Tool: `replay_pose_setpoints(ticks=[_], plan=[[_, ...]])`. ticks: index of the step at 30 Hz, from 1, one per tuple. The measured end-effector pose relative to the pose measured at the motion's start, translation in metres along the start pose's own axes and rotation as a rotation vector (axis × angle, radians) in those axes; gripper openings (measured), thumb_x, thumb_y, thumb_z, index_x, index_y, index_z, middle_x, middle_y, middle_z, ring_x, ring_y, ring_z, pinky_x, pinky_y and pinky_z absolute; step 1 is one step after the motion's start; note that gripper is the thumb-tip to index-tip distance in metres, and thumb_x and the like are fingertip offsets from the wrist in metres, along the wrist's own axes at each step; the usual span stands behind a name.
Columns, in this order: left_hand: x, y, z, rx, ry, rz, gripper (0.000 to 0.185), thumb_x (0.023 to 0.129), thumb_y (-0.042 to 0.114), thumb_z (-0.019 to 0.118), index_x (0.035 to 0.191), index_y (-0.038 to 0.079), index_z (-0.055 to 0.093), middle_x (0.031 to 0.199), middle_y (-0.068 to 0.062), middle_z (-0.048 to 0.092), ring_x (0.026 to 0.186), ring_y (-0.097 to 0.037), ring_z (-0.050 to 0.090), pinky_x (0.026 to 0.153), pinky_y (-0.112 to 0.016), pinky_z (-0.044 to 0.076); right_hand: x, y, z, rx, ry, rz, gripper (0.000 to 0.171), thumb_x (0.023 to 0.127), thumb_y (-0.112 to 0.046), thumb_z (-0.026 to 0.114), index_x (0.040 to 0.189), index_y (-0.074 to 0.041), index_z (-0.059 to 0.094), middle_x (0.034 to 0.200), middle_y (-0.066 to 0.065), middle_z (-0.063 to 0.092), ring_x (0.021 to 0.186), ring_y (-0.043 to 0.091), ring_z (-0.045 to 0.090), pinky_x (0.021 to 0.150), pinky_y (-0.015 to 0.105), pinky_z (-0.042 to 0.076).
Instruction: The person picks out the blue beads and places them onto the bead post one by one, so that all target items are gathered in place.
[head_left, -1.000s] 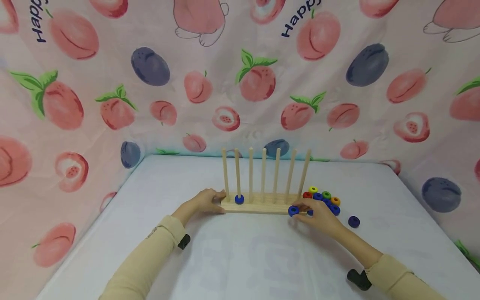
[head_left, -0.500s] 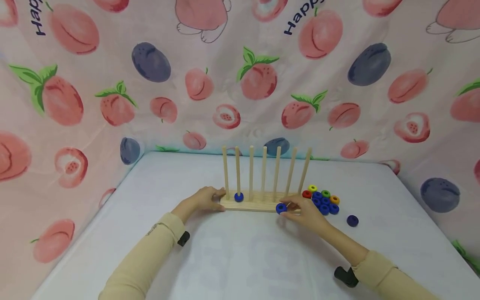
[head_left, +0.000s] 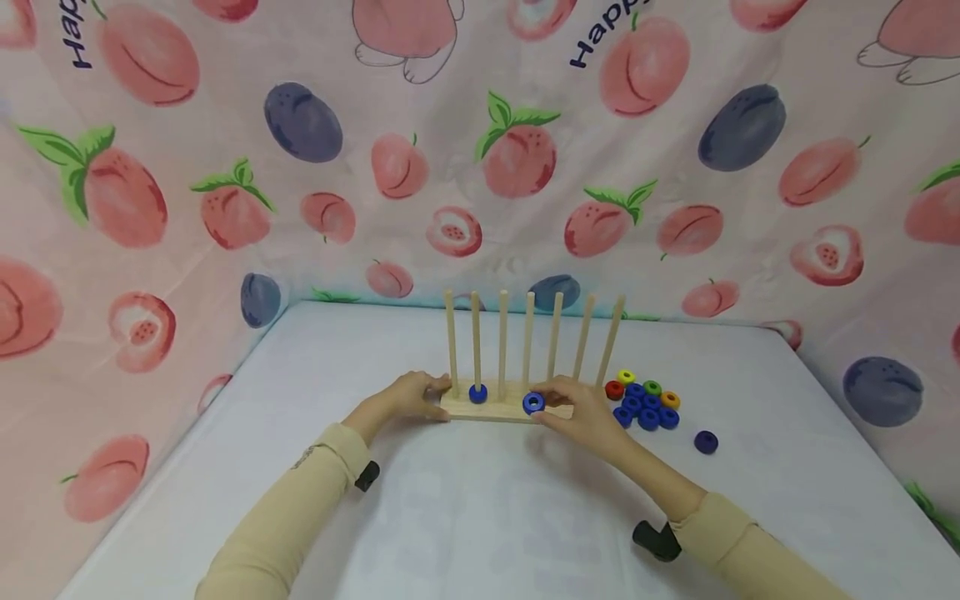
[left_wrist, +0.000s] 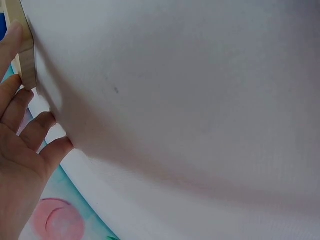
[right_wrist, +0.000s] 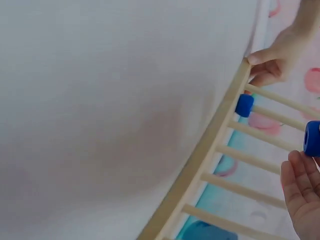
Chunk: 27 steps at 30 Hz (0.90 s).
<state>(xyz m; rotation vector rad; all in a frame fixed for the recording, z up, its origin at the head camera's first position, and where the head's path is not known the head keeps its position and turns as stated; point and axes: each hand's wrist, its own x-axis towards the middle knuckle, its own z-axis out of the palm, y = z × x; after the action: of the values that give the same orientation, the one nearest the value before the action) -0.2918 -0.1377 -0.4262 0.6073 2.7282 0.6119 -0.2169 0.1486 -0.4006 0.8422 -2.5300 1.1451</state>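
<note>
A wooden rack [head_left: 495,408] with several upright pegs stands on the white table [head_left: 480,500]. One blue ring [head_left: 477,393] sits at the foot of the second peg from the left. My left hand [head_left: 408,398] holds the rack's left end [left_wrist: 27,60]. My right hand [head_left: 577,414] pinches another blue ring [head_left: 533,403] in front of the rack's middle, and the right wrist view shows that ring [right_wrist: 312,138] at my fingertips beside the pegs [right_wrist: 270,130].
A cluster of rings [head_left: 643,402], mostly blue with one red, yellow, green and orange, lies right of the rack. A lone blue ring [head_left: 706,442] lies farther right. Fruit-print cloth [head_left: 480,150] walls the table at the back and sides.
My right hand has carried a blue ring leftward from the pile to the front of the rack's middle. My left hand has stayed on the rack's end.
</note>
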Motion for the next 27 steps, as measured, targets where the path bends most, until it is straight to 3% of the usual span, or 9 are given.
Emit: replay_pose_setpoints(ticks=[9, 20, 27], plan=[[-0.002, 0.003, 0.001, -0.008, 0.003, -0.012, 0.063, 0.070, 0.034, 0.072, 0.125, 0.015, 0.048, 0.135, -0.003, 0.041, 0.123, -0.030, 0.040, 0.104, -0.044, 0.030, 0.010, -0.012, 0.011, 0.082, -0.048, 0.029, 0.033, 0.074, -0.011, 0.070, 0.105, -0.007, 0.062, 0.099, 0.004, 0.064, 0.085, 0.015, 0.061, 0.078, 0.028, 0.052], [-0.002, 0.002, -0.002, -0.015, 0.017, -0.014, 0.062, 0.070, 0.033, 0.072, 0.126, 0.016, 0.048, 0.136, -0.001, 0.040, 0.124, -0.030, 0.039, 0.104, -0.044, 0.029, 0.031, -0.026, 0.015, 0.119, 0.029, -0.018, 0.033, 0.074, -0.013, 0.069, 0.106, -0.007, 0.062, 0.101, 0.004, 0.065, 0.085, 0.015, 0.062, 0.078, 0.032, 0.052], [-0.002, 0.003, 0.000, -0.020, 0.017, -0.013, 0.061, 0.070, 0.033, 0.072, 0.124, 0.015, 0.050, 0.134, -0.001, 0.042, 0.122, -0.029, 0.041, 0.103, -0.043, 0.031, 0.035, -0.036, 0.016, 0.137, 0.026, 0.000, 0.033, 0.075, -0.013, 0.068, 0.107, -0.007, 0.062, 0.104, 0.008, 0.064, 0.090, 0.019, 0.062, 0.080, 0.037, 0.051]])
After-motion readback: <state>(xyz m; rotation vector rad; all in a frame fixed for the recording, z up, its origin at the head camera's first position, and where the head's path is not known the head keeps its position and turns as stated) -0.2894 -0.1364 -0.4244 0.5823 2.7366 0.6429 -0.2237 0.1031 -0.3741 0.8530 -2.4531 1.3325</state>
